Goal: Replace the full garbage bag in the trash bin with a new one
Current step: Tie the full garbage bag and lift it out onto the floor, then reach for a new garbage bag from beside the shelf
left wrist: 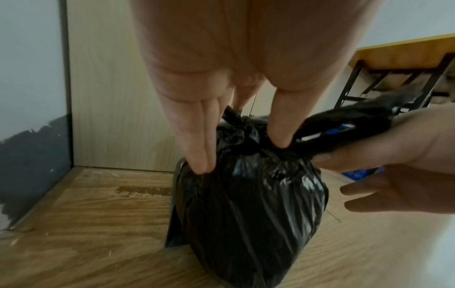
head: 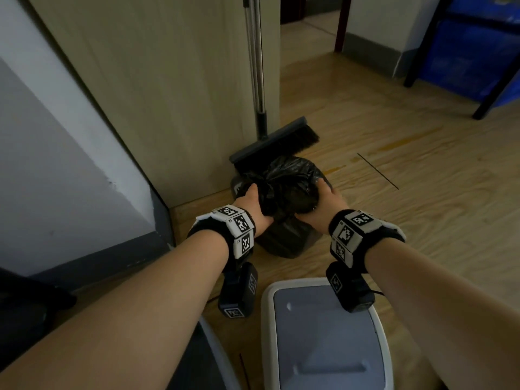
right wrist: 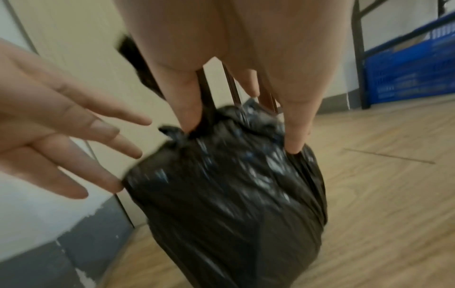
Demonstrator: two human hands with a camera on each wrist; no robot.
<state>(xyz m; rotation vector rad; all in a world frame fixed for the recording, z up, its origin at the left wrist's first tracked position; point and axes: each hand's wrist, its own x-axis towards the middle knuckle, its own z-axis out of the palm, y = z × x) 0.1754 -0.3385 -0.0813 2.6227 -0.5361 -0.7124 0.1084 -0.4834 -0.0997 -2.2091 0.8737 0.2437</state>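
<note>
A full black garbage bag (head: pixel 284 187), knotted at the top, stands on the wooden floor in front of me. My left hand (head: pixel 253 204) rests on its left shoulder, with straight fingers (left wrist: pixel 199 161) touching the plastic and the thumb by the knot. My right hand (head: pixel 323 201) lies on the bag's right shoulder, fingertips (right wrist: pixel 293 144) pressed into the top. Neither hand curls round the bag. The right wrist view is blurred. The trash bin (head: pixel 266 319), white-rimmed with a grey lid, stands closed just below my wrists.
A broom (head: pixel 275 142) leans on the wood panel (head: pixel 168 94) right behind the bag. A grey-and-white wall corner closes off the left. At the far right a blue crate (head: pixel 464 52) sits under a black-legged table (head: pixel 495 88). Open floor lies to the right.
</note>
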